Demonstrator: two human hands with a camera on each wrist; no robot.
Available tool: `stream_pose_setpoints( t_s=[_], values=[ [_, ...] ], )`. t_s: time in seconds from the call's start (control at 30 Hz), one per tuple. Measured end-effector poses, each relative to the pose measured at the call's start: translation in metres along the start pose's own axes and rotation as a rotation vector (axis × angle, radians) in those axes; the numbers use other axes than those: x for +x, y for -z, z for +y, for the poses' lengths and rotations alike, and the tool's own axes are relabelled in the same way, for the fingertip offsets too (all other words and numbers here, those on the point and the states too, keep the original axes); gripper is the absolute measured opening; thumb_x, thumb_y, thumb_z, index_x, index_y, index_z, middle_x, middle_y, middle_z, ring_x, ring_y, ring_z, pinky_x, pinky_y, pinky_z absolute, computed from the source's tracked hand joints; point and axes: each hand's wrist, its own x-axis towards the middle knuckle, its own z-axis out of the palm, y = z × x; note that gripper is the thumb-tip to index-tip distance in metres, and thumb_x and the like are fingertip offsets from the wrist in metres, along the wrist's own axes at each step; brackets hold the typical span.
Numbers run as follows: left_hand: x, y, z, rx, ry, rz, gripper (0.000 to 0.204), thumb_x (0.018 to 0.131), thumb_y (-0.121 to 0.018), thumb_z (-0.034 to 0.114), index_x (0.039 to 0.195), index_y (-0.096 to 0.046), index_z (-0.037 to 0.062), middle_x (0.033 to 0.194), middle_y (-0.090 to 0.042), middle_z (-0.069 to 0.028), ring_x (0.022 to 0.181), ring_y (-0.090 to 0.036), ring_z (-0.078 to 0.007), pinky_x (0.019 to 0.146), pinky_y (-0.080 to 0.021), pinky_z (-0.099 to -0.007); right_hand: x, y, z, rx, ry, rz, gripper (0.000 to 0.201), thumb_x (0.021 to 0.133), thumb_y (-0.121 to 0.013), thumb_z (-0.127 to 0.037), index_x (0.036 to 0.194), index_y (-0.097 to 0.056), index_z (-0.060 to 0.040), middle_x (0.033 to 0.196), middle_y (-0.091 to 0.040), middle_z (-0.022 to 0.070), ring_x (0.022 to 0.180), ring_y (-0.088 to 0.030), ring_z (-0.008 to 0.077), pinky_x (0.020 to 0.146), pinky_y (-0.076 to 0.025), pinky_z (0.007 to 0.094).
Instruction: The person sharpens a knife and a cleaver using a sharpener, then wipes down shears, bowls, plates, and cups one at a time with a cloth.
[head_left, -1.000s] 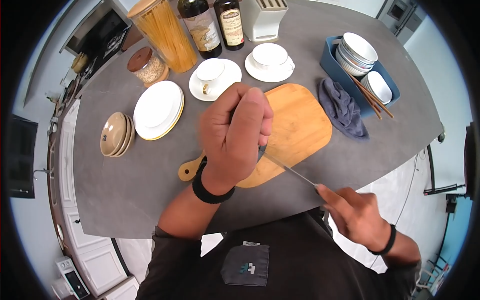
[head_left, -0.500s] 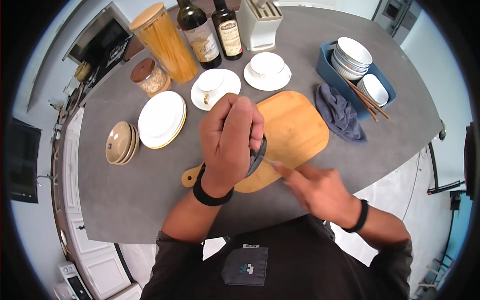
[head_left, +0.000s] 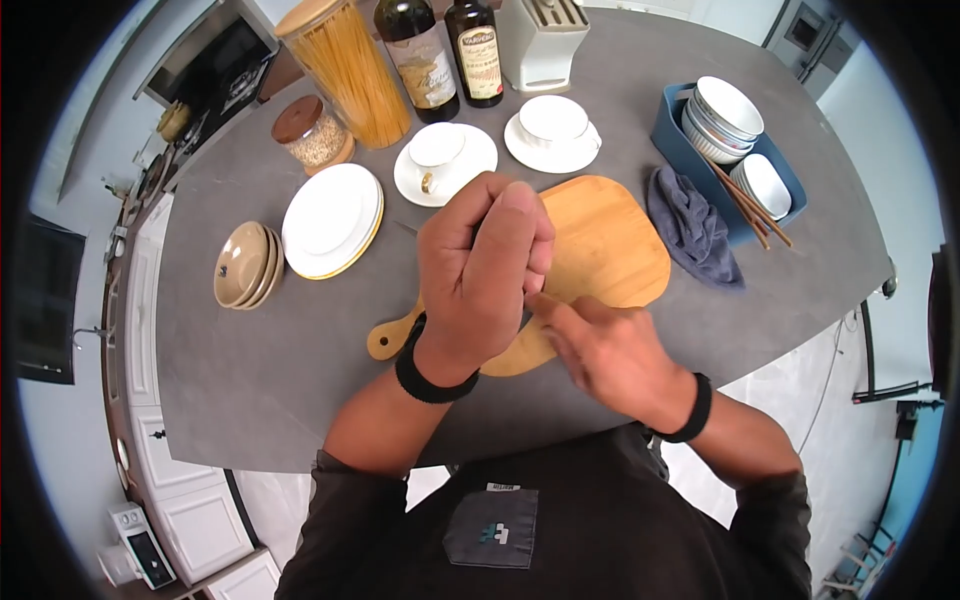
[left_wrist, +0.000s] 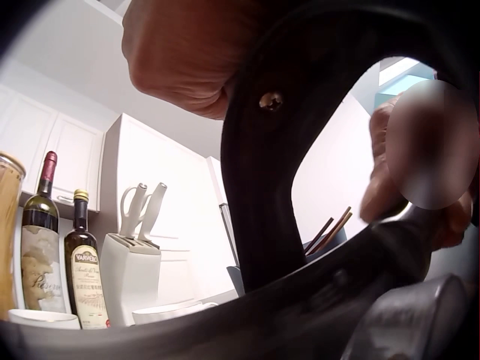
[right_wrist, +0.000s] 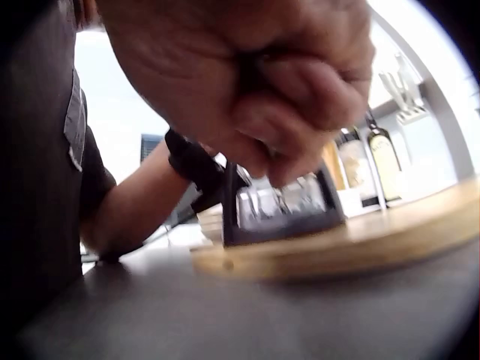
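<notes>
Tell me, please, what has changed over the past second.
The right hand has moved left and forward, close to the left hand, carrying the knife, whose tip now shows past the left hand. Nothing was let go: the left hand still grips the black tool; the cutting board stayed put.

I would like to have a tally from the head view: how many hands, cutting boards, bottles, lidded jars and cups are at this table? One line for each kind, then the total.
Hands: 2
Cutting board: 1
Bottles: 2
Lidded jars: 2
Cups: 2
Total: 9
</notes>
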Motion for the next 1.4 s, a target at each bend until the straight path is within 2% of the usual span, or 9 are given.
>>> stream_pose_setpoints(
  t_s=[0.13, 0.43, 0.53, 0.63, 0.7, 0.8, 1.13, 1.27, 1.4],
  values=[
    [-0.001, -0.002, -0.003, -0.017, 0.014, 0.004, 0.036, 0.112, -0.044, 0.022, 0.085, -0.056, 0.002, 0.067, -0.057, -0.0072, 0.054, -0.048, -0.0114, 0.053, -0.042, -0.0265, -0.009, 0.003, -0.003, -0.031, -0.019, -0.01, 0.063, 0.085, -0.067, -0.008, 0.148, -0.058, -0.0112, 0.08, -0.061, 0.0092, 0.059, -0.065, 0.0281, 0.052, -0.053, 0.0413],
    [0.0, 0.001, -0.003, 0.024, -0.031, 0.017, 0.033, 0.112, -0.046, 0.021, 0.087, -0.056, 0.0021, 0.068, -0.057, -0.006, 0.055, -0.048, -0.0099, 0.054, -0.042, -0.0248, -0.106, 0.085, -0.021, -0.1, -0.103, -0.133, 0.073, 0.075, -0.074, 0.0, 0.146, -0.061, -0.0105, 0.08, -0.058, 0.0079, 0.052, -0.057, 0.0245, 0.047, -0.049, 0.0373],
    [0.0, 0.001, -0.003, -0.007, -0.039, -0.003, 0.032, 0.111, -0.047, 0.02, 0.087, -0.056, 0.0024, 0.068, -0.057, -0.0059, 0.055, -0.048, -0.0098, 0.054, -0.042, -0.0249, -0.093, 0.074, -0.017, -0.09, -0.09, -0.121, 0.073, 0.075, -0.073, 0.001, 0.146, -0.062, -0.0107, 0.081, -0.058, 0.0079, 0.053, -0.058, 0.025, 0.048, -0.05, 0.0374],
    [-0.001, -0.003, -0.001, 0.016, -0.033, -0.008, 0.032, 0.111, -0.046, 0.021, 0.087, -0.056, 0.0023, 0.068, -0.057, -0.006, 0.055, -0.048, -0.0099, 0.054, -0.041, -0.0248, -0.045, 0.028, -0.004, -0.084, -0.036, -0.079, 0.064, 0.081, -0.07, -0.003, 0.145, -0.061, -0.0091, 0.081, -0.061, 0.0093, 0.057, -0.063, 0.0286, 0.049, -0.052, 0.0409],
    [-0.001, -0.002, -0.002, -0.092, 0.008, 0.054, 0.03, 0.11, -0.053, 0.018, 0.085, -0.058, 0.002, 0.069, -0.057, 0.0003, 0.058, -0.046, -0.0026, 0.051, -0.037, -0.021, -0.008, 0.011, -0.009, -0.037, -0.052, -0.007, 0.047, 0.093, -0.073, -0.011, 0.139, -0.064, -0.0135, 0.078, -0.064, 0.0093, 0.06, -0.064, 0.032, 0.051, -0.051, 0.0431],
    [0.001, 0.0, -0.003, -0.094, -0.019, 0.038, 0.031, 0.11, -0.051, 0.019, 0.084, -0.057, 0.0027, 0.069, -0.058, -0.0004, 0.057, -0.045, -0.0027, 0.051, -0.037, -0.0211, -0.002, 0.002, -0.003, 0.023, -0.05, 0.025, 0.045, 0.094, -0.072, -0.012, 0.138, -0.064, -0.0154, 0.076, -0.062, 0.0091, 0.059, -0.064, 0.0328, 0.051, -0.051, 0.0432],
    [0.0, -0.001, -0.004, -0.062, -0.025, 0.06, 0.032, 0.11, -0.054, 0.018, 0.082, -0.057, 0.003, 0.065, -0.057, 0.0007, 0.056, -0.047, -0.0022, 0.051, -0.038, -0.0208, -0.105, 0.109, -0.032, -0.129, -0.116, -0.186, 0.07, 0.079, -0.074, -0.003, 0.147, -0.06, -0.0096, 0.077, -0.055, 0.006, 0.051, -0.056, 0.0232, 0.045, -0.046, 0.0372],
    [0.0, -0.003, -0.004, -0.07, -0.032, 0.034, 0.031, 0.109, -0.054, 0.018, 0.082, -0.057, 0.0029, 0.066, -0.057, 0.0004, 0.057, -0.047, -0.0022, 0.051, -0.038, -0.0208, -0.089, 0.113, -0.029, -0.124, -0.103, -0.223, 0.072, 0.077, -0.074, -0.002, 0.147, -0.06, -0.0094, 0.076, -0.057, 0.0059, 0.051, -0.056, 0.0224, 0.044, -0.045, 0.0373],
    [-0.001, -0.005, -0.003, -0.068, -0.02, 0.032, 0.033, 0.111, -0.052, 0.02, 0.083, -0.057, 0.0034, 0.067, -0.057, -0.0003, 0.056, -0.046, -0.0027, 0.051, -0.038, -0.0213, -0.021, 0.069, -0.018, -0.077, -0.078, -0.213, 0.066, 0.079, -0.067, -0.003, 0.144, -0.06, -0.0072, 0.076, -0.062, 0.0119, 0.057, -0.064, 0.0309, 0.051, -0.051, 0.0431]
  ],
)
